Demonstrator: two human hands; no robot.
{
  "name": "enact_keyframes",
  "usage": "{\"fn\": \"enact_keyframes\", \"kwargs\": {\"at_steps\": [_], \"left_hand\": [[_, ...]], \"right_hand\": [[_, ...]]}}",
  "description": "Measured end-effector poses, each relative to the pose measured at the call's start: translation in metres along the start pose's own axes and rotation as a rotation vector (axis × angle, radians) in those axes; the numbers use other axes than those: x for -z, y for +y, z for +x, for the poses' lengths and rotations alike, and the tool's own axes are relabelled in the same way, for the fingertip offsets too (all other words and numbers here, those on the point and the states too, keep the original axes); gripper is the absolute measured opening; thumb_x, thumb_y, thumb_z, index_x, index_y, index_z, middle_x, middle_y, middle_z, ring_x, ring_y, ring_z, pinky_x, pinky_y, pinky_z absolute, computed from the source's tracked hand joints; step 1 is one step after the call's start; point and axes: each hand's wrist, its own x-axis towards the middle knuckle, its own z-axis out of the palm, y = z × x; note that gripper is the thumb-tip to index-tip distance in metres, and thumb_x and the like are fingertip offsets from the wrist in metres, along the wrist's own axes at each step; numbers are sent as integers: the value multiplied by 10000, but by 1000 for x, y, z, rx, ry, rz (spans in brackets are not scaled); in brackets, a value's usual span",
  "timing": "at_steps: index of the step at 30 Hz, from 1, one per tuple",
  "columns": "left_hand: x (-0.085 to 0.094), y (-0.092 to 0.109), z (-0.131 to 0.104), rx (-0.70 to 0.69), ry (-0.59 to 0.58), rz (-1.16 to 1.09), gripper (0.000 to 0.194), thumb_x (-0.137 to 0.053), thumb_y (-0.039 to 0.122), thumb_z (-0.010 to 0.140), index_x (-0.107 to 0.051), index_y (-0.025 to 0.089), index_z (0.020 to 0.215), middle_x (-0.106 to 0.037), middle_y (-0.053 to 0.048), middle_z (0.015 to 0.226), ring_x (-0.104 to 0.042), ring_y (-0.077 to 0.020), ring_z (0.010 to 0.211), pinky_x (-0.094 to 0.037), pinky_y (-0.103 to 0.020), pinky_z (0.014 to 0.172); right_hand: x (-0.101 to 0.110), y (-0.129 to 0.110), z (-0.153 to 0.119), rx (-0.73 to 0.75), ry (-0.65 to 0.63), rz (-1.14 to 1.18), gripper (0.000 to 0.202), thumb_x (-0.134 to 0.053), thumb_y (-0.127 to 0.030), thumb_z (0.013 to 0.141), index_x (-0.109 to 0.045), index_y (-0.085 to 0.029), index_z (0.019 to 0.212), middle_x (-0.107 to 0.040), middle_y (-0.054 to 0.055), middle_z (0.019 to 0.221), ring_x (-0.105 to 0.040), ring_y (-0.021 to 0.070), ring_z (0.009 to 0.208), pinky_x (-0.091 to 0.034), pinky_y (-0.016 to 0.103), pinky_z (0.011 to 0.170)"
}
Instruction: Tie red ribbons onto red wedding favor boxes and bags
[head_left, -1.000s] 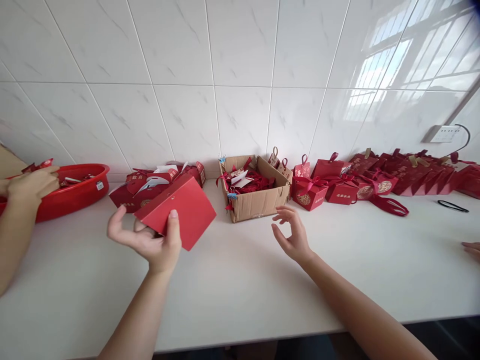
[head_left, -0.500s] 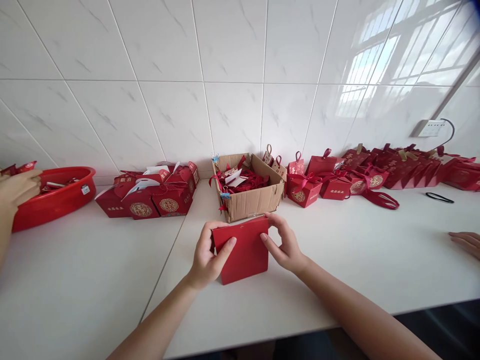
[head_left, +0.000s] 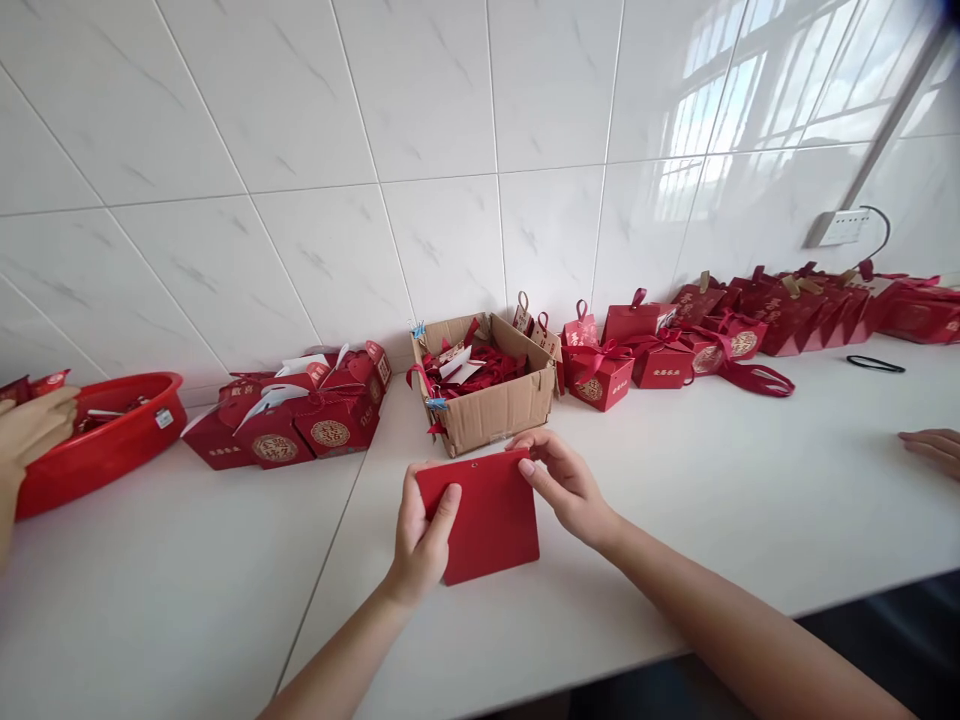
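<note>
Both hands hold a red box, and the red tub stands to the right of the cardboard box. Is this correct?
Wrong side: the head view shows the red tub to the left of the cardboard box. The left hand and right hand do hold a red box.

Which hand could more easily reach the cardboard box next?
Probably the right hand: it holds only a corner of the red box, near the cardboard box, while the left hand grips the opposite side.
</note>
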Motion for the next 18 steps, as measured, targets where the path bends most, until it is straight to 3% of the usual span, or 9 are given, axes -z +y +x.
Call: {"fn": "enact_keyframes", "kwargs": {"at_steps": [4,8,13,18], "left_hand": [[0,1,1,17,17,0,304,-606,452,847,-467,210,966,-643,-37,900,-653,-182,778,-531,-263,608],[-3,3,0,54,-5,-46,311,-624,445,837,-452,214,955,-641,-27,893,-655,-184,781,-533,-261,610],[-11,-1,-2,25,-33,-64,271,-595,428,859,-421,224,899,-634,-32,951,-651,-184,795,-534,-262,598],[-21,-9,0,-52,-42,82,253,-523,448,897,-408,227,936,-615,-48,946,-643,-185,790,-534,-270,596]], "right_hand": [[1,-3,0,-54,-30,-7,173,-511,-373,932,-573,-219,884,-579,33,882,-533,159,832,-443,309,775],[-1,-4,1,-70,21,43,203,-566,-389,895,-553,-205,810,-563,17,815,-527,149,781,-452,291,729],[-11,-5,-2,-114,43,111,202,-600,-402,864,-560,-209,823,-606,8,790,-571,136,709,-497,266,639],[-10,-3,-1,-188,97,253,300,-718,-393,760,-629,-236,1000,-701,49,1017,-667,200,891,-574,325,717]]}}
